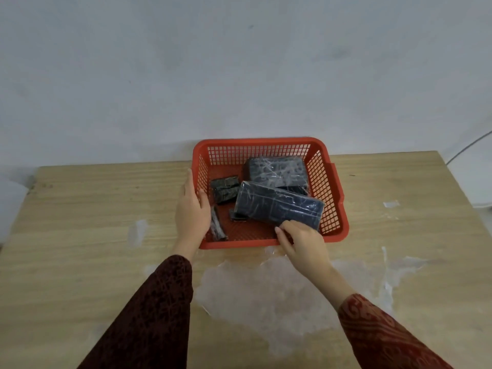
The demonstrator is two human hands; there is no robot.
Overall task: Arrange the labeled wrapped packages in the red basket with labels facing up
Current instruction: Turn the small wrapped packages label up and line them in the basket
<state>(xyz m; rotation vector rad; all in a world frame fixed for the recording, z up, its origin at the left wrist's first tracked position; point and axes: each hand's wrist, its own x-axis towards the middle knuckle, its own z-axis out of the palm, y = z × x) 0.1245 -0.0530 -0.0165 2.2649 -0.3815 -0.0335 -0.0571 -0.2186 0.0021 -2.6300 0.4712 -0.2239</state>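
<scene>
A red mesh basket (266,145) stands on the wooden table against the wall. Inside lie dark wrapped packages: a long flat one (277,203) across the front right, a larger one (277,170) behind it, a small bundle (225,189) at the left, a thin stick-shaped one (217,227) near the front left, and a small flat piece (237,216). No label shows on any of them. My left hand (192,209) grips the basket's left wall. My right hand (302,239) pinches the near edge of the long flat package.
A crumpled sheet of clear plastic film (266,288) lies on the table in front of the basket. Scraps of tape or film (390,204) dot the tabletop (93,209). A white cable (468,147) hangs at the right by the wall.
</scene>
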